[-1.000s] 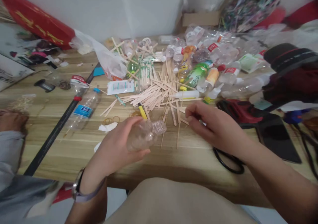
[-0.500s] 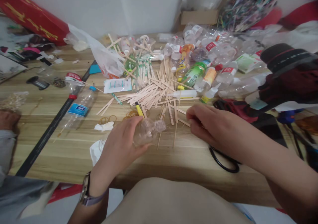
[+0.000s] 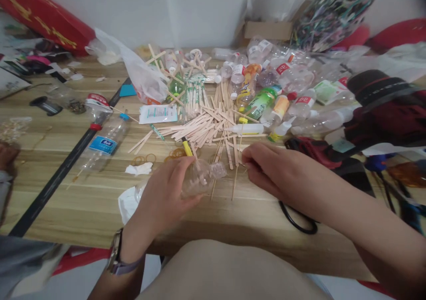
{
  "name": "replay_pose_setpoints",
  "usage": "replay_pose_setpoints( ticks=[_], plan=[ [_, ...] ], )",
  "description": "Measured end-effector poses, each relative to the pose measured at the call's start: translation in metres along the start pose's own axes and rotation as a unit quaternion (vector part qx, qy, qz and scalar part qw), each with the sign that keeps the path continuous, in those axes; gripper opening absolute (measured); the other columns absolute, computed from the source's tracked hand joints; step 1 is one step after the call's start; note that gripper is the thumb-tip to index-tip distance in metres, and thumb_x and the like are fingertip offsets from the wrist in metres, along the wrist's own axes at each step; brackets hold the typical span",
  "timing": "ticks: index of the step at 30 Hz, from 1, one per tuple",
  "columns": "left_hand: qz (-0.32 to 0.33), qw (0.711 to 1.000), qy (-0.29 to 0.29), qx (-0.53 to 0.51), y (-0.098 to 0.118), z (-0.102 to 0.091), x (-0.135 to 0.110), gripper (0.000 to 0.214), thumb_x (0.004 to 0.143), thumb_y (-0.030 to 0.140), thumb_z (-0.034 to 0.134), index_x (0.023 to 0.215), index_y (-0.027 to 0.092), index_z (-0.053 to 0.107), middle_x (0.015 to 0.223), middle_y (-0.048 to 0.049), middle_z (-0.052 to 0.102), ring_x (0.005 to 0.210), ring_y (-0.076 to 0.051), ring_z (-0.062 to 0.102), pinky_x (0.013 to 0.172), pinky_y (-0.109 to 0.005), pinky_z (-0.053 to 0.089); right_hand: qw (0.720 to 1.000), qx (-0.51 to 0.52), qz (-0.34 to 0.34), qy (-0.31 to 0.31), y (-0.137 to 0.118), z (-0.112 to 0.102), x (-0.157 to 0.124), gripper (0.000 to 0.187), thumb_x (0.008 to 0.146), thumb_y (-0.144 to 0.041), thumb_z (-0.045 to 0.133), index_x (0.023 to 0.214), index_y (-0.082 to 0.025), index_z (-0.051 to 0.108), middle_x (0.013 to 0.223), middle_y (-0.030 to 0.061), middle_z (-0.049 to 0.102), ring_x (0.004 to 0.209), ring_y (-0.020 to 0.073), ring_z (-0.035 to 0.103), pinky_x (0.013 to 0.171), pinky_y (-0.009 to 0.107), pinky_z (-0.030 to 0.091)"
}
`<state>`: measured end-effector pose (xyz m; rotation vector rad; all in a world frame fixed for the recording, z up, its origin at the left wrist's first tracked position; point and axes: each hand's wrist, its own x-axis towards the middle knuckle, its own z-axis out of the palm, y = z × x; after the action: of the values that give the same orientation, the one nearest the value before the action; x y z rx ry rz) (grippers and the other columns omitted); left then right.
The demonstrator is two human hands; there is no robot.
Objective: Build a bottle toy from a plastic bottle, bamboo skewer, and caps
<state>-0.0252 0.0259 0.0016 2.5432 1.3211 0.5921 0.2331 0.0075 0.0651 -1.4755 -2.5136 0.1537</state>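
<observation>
My left hand [image 3: 169, 187] is wrapped round a clear plastic bottle [image 3: 199, 175] that lies on its side, its neck pointing right. A white label or paper [image 3: 127, 203] shows at the bottle's other end, left of my wrist. To the right of the bottle's mouth, my right hand [image 3: 266, 167] is closed with fingertips pinched together; whatever they hold is too small or hidden to make out. Thin bamboo sticks [image 3: 234, 180] lie on the table between the bottle's neck and my right hand. Just beyond my left fingers is a yellow-and-black marker or cutter [image 3: 187, 147].
Behind my hands lie a heap of wooden craft sticks [image 3: 199, 124], a glue bottle [image 3: 248, 128] and many plastic bottles [image 3: 304, 102]. A dark red power tool [image 3: 376, 113] stands at right. At left lies a blue-labelled bottle [image 3: 102, 144]; another person's hand [image 3: 7, 155] rests at the edge.
My right hand has moved slightly left, nearer the bottle's mouth. The bottle in my left hand has shifted slightly right. The view has turned a little.
</observation>
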Motion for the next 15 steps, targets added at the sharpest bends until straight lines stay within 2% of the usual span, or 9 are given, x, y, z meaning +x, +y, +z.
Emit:
replay_pose_setpoints(
  ticks=[4, 9, 15],
  plan=[
    [-0.003, 1.000, -0.003, -0.024, 0.004, -0.001, 0.000, 0.064, 0.079, 0.035, 0.075, 0.133, 0.019, 0.045, 0.130, -0.0146, 0.066, 0.120, -0.031, 0.063, 0.100, -0.045, 0.052, 0.999, 0.034, -0.022, -0.002, -0.008, 0.004, 0.009, 0.017, 0.098, -0.015, 0.044, 0.089, -0.017, 0.058, 0.083, 0.0047, 0.061, 0.071, 0.0185, 0.063, 0.064, 0.029, 0.044],
    [-0.024, 0.997, -0.004, -0.071, 0.006, -0.002, -0.002, 0.066, 0.079, 0.038, 0.075, 0.134, 0.021, 0.044, 0.131, -0.0132, 0.065, 0.123, -0.031, 0.061, 0.103, -0.048, 0.050, 0.992, 0.078, -0.046, 0.090, -0.012, 0.001, 0.011, 0.019, 0.100, -0.012, 0.042, 0.107, -0.014, 0.060, 0.092, 0.0069, 0.070, 0.077, 0.0192, 0.068, 0.065, 0.028, 0.047],
    [-0.082, 0.985, -0.005, -0.152, 0.010, -0.003, 0.000, 0.066, 0.076, 0.036, 0.076, 0.134, 0.024, 0.046, 0.134, -0.0100, 0.064, 0.123, -0.031, 0.062, 0.103, -0.050, 0.051, 0.990, -0.002, -0.068, 0.123, -0.016, -0.008, 0.018, 0.020, 0.101, -0.016, 0.044, 0.099, -0.017, 0.064, 0.083, 0.0054, 0.069, 0.068, 0.0186, 0.064, 0.058, 0.027, 0.042]
  ],
)
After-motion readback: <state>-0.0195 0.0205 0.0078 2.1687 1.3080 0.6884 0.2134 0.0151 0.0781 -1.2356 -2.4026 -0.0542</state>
